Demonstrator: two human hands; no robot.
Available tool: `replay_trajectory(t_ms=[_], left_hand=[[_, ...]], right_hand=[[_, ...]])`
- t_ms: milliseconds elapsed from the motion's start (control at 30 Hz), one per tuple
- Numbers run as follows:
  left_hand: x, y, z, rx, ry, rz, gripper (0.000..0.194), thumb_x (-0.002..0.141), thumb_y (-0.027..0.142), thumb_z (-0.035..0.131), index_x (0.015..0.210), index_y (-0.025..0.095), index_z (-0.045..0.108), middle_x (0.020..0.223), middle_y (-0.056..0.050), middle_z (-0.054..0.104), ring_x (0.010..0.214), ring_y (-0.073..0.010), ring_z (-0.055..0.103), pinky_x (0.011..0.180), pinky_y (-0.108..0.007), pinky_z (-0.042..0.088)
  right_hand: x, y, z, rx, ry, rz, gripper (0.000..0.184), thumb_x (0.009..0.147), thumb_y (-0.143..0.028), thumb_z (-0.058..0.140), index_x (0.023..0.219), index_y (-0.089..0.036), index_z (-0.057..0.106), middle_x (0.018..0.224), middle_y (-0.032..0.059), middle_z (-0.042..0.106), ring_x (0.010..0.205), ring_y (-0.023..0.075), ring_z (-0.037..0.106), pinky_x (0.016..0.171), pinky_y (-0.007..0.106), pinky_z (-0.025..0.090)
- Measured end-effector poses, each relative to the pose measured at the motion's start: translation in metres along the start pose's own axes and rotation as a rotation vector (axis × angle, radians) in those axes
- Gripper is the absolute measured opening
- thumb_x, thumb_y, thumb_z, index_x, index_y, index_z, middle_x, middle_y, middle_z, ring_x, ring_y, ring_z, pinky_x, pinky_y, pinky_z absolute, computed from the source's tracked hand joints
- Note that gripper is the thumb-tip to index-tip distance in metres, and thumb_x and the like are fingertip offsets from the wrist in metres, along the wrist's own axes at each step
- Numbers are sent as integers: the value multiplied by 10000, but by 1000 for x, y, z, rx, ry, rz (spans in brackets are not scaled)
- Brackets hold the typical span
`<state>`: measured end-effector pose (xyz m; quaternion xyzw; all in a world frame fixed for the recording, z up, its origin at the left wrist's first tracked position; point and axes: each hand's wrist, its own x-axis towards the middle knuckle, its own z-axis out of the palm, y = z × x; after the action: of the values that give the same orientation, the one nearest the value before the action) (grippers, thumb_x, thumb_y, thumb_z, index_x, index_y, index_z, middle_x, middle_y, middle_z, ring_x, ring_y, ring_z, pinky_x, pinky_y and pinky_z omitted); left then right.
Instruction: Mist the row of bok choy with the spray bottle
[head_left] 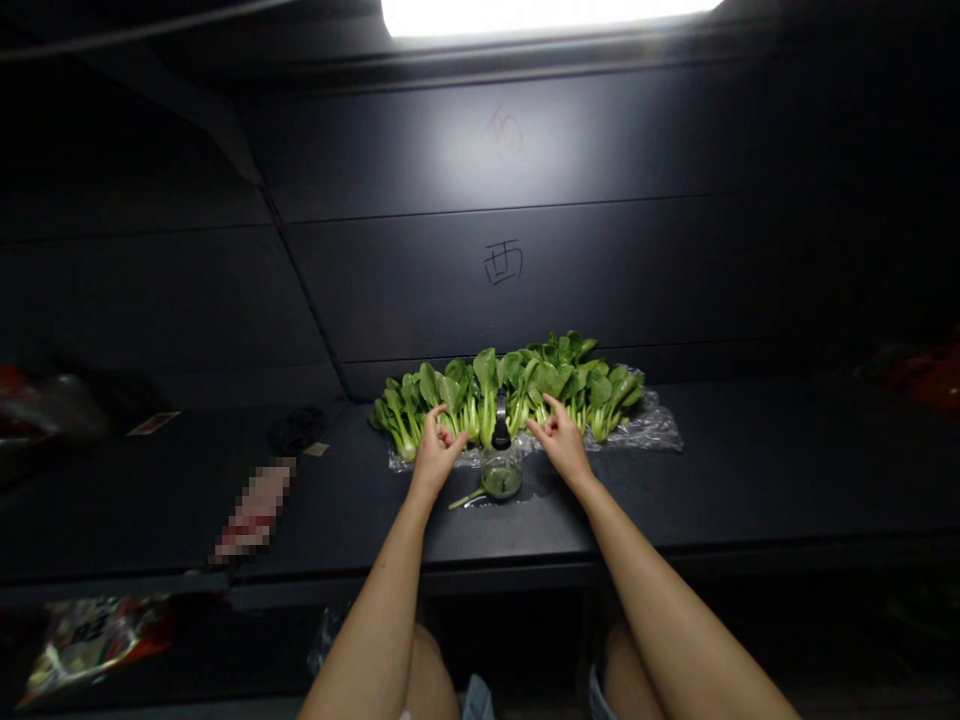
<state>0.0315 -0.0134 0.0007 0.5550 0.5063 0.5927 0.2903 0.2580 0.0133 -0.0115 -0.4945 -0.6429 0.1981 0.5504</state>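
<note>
A row of green bok choy (551,380) lies on clear plastic film (654,428), leaves towards the back wall and pale stems towards me. My left hand (441,448) is at the left-centre of the row, its thumb and index finger apart and the other fingers curled, holding nothing visible. On the right side, my right hand (561,440) has the same shape, also with nothing in it. Whether either hand touches the stems I cannot tell. Between them stands a clear spray bottle (501,478) with a black top. A loose green stalk (466,499) lies against its base.
The dark shelf (720,490) has a back wall (420,280) with a handwritten character. A lamp (547,15) shines overhead. Left of me lie a blurred-out pinkish item (256,508), a dark cloth-like bundle (296,428) and a small card (316,450). A colourful packet (97,635) sits lower left.
</note>
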Motion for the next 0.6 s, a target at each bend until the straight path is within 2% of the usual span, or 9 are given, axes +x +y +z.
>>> replay_trajectory(t_ms=[67, 100, 133, 200, 267, 333, 433, 500, 600], left_hand=[[1, 6, 0, -92, 62, -39, 425, 624, 414, 752, 927, 174, 576, 537, 93, 437, 486, -77, 419, 510, -199, 344], [1, 10, 0, -148, 75, -56, 407, 618, 488, 748, 809, 179, 562, 538, 82, 443, 476, -73, 412, 492, -200, 332], [1, 14, -1, -206, 54, -82, 438, 634, 577, 708, 729, 182, 545, 521, 77, 429, 447, -70, 387, 461, -204, 306], [0, 24, -3, -341, 14, -130, 554, 671, 737, 567, 631, 188, 512, 481, 61, 407, 406, -73, 355, 418, -215, 263], [-1, 35, -7, -465, -104, -153, 667, 700, 824, 407, 513, 186, 466, 456, 27, 409, 394, -78, 355, 408, -226, 251], [-2, 47, -12, -548, -228, -163, 721, 715, 841, 339, 427, 185, 421, 418, 17, 364, 371, -72, 322, 401, -230, 226], [-1, 63, -16, -650, -361, -178, 753, 723, 854, 284, 359, 198, 349, 369, 28, 256, 346, -61, 242, 384, -226, 143], [2, 69, -15, -717, -460, -215, 765, 728, 862, 220, 343, 207, 310, 360, 36, 207, 341, -56, 205, 380, -222, 110], [8, 70, -10, -742, -598, -295, 773, 708, 881, 139, 340, 214, 273, 345, 45, 170, 326, -46, 163, 372, -209, 87]], right_hand=[[2, -9, -2, 76, 24, 38, 516, 724, -546, 639, 1052, -150, 599, 592, -64, 450, 553, 127, 451, 577, 254, 376], [3, -17, -4, 124, 22, 43, 482, 727, -606, 619, 931, -169, 607, 592, -53, 466, 557, 125, 451, 561, 247, 369], [4, -25, -5, 171, 18, 50, 489, 740, -669, 571, 791, -183, 593, 577, -44, 462, 545, 118, 436, 538, 240, 353], [5, -44, -9, 298, -29, 90, 622, 763, -789, 402, 628, -197, 539, 501, -47, 395, 470, 99, 364, 473, 230, 293], [6, -63, -14, 460, -120, 141, 741, 708, -890, 246, 510, -209, 458, 430, -56, 303, 402, 80, 277, 420, 225, 209], [8, -80, -20, 637, -280, 178, 776, 649, -938, 160, 433, -221, 364, 396, -67, 218, 367, 62, 186, 391, 223, 130], [10, -96, -27, 819, -468, 199, 781, 626, -951, 121, 396, -226, 296, 371, -70, 192, 344, 50, 151, 373, 217, 98], [11, -97, -29, 872, -585, 252, 780, 632, -944, 78, 400, -230, 288, 365, -72, 189, 333, 48, 140, 359, 210, 97], [13, -86, -26, 899, -686, 377, 767, 661, -921, 44, 408, -231, 264, 357, -78, 185, 326, 44, 117, 343, 196, 81]])
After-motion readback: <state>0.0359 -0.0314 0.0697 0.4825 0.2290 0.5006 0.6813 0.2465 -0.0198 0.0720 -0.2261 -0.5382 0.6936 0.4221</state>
